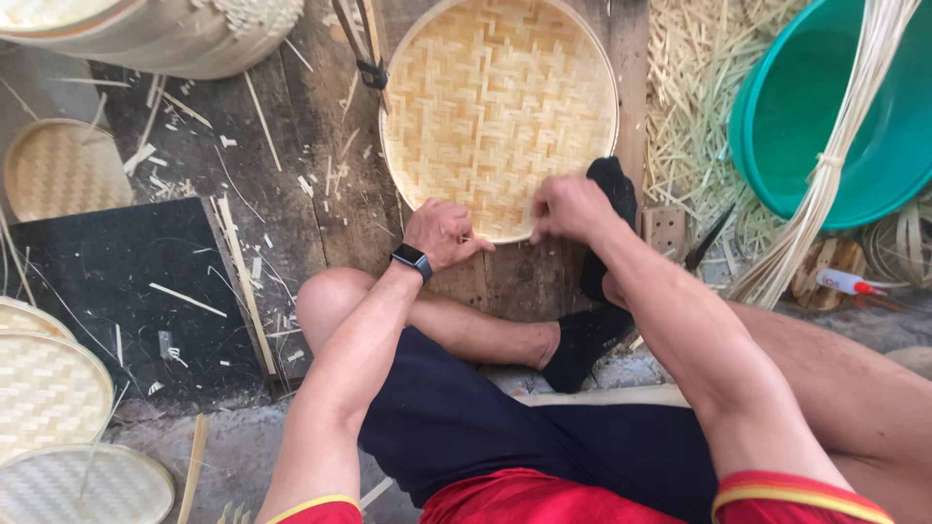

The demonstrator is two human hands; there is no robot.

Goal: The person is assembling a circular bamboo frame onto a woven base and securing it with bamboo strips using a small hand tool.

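Bamboo is everywhere around the seated person, and the largest piece of it is one round woven tray (495,107), flat on dark wooden planks (320,194) directly ahead of both hands, its near rim lying right under the fingers. Off beyond the right hand sits one green plastic basin (825,126), and one long bundle of pale bamboo strips (835,165), tied partway along, leans across it and fans out near the right forearm. Far ahead of the left hand lies one big bamboo cylinder (165,34) on its side. To the left of the left arm rests one black board (126,291), strewn with splinters. Around it I count four smaller woven discs: one (58,170) above the board and three stacked at the lower left, (49,388) being the clearest of them.

The left hand (442,233) wears one dark watch (413,259) at the wrist; its fingers curl down onto the tray's near edge, touching the rim. Whether they pinch a strip there I cannot tell. The right hand (568,207) is loosely closed, fingertips bunched at the same rim just beside the left hand; what it grips, if anything, is too blurred to make out. Two feet in black socks (592,330) show beneath the right forearm, one of them reaching up to the tray's edge. One small bottle with a red tip (845,282) lies well to the right of the right arm.
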